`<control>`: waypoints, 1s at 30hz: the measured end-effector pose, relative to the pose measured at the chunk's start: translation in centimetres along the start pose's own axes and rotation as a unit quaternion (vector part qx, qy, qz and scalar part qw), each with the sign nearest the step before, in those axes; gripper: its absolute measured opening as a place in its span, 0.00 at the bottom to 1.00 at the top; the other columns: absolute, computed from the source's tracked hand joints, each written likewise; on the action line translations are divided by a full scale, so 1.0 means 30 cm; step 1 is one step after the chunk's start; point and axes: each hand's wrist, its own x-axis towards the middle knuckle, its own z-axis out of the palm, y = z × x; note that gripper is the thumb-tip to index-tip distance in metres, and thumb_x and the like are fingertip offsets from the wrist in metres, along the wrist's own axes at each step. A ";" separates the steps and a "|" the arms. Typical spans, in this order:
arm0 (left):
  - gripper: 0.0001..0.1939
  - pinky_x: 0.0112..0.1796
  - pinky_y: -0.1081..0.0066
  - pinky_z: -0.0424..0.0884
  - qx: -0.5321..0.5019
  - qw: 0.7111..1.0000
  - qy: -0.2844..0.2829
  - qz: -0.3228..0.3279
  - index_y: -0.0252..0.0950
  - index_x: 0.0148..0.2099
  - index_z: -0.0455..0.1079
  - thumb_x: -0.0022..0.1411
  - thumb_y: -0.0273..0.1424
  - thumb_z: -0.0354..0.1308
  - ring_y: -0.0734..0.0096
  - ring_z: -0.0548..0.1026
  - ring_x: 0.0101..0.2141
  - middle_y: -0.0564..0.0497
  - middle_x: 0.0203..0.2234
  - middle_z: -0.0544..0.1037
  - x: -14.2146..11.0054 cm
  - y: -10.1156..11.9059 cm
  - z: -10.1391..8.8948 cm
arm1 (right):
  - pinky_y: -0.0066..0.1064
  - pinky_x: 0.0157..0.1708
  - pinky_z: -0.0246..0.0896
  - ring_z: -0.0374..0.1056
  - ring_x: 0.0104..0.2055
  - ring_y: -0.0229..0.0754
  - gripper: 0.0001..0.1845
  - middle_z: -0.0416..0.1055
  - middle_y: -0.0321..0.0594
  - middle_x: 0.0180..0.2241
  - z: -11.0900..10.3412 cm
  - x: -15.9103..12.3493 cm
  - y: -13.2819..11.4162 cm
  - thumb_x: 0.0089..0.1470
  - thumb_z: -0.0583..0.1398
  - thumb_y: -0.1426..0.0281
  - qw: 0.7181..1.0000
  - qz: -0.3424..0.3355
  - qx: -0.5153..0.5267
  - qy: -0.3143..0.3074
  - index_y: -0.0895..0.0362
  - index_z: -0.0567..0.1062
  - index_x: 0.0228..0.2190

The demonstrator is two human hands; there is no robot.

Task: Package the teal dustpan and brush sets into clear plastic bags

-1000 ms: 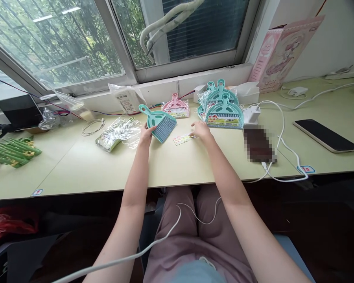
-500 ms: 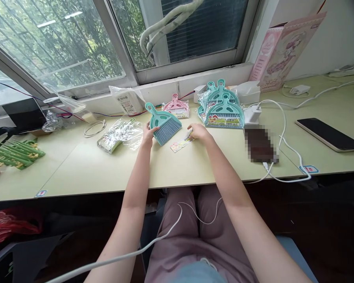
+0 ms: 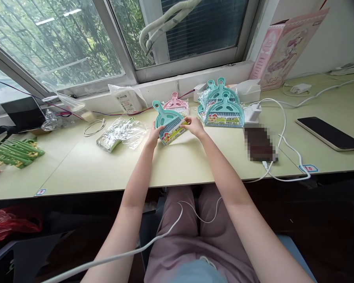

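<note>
A teal dustpan and brush set [image 3: 165, 117] is tilted above the table, gripped at its lower left side by my left hand [image 3: 155, 135]. Across the bristles lies a printed label card [image 3: 174, 132]. My right hand [image 3: 194, 126] pinches the right end of this card. Just behind stands a pink dustpan and brush set [image 3: 176, 103] in clear wrap. To the right of my hands, several wrapped teal dustpan and brush sets [image 3: 224, 110] lean together.
Clear plastic bags with flat packed items [image 3: 113, 137] lie to the left. Farther left are green bundled sticks [image 3: 16, 152]. At right are a blurred dark object [image 3: 259, 143], a phone [image 3: 330, 133] and white cables [image 3: 297, 157]. A pink box [image 3: 286, 51] stands at the back right.
My right hand has lifted the label card off the table and brought it onto the brush bristles. My left hand has shifted the teal set slightly right.
</note>
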 end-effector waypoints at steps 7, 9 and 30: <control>0.30 0.33 0.69 0.70 0.026 0.999 -0.022 0.001 0.42 0.57 0.66 0.51 0.33 0.65 0.60 0.79 0.40 0.47 0.44 0.79 -0.015 -0.003 0.018 | 0.40 0.46 0.69 0.74 0.36 0.44 0.20 0.79 0.43 0.36 -0.006 0.025 0.059 0.39 0.73 0.59 0.996 0.035 0.053 0.068 0.58 0.79 0.33; 0.30 0.32 0.69 0.71 0.023 1.000 -0.020 -0.005 0.42 0.58 0.66 0.52 0.33 0.65 0.60 0.79 0.39 0.48 0.43 0.79 -0.013 -0.004 0.014 | 0.41 0.46 0.70 0.74 0.37 0.44 0.22 0.79 0.43 0.36 -0.001 0.032 0.075 0.37 0.74 0.59 0.994 0.042 0.077 0.058 0.58 0.78 0.33; 0.29 0.40 0.61 0.74 -0.001 0.999 -0.051 -0.017 0.43 0.53 0.68 0.53 0.49 0.68 0.56 0.79 0.43 0.46 0.42 0.80 -0.005 -0.011 0.004 | 0.39 0.44 0.71 0.74 0.36 0.43 0.29 0.79 0.41 0.31 0.001 0.026 0.071 0.27 0.77 0.57 0.969 0.063 0.237 -0.041 0.59 0.77 0.31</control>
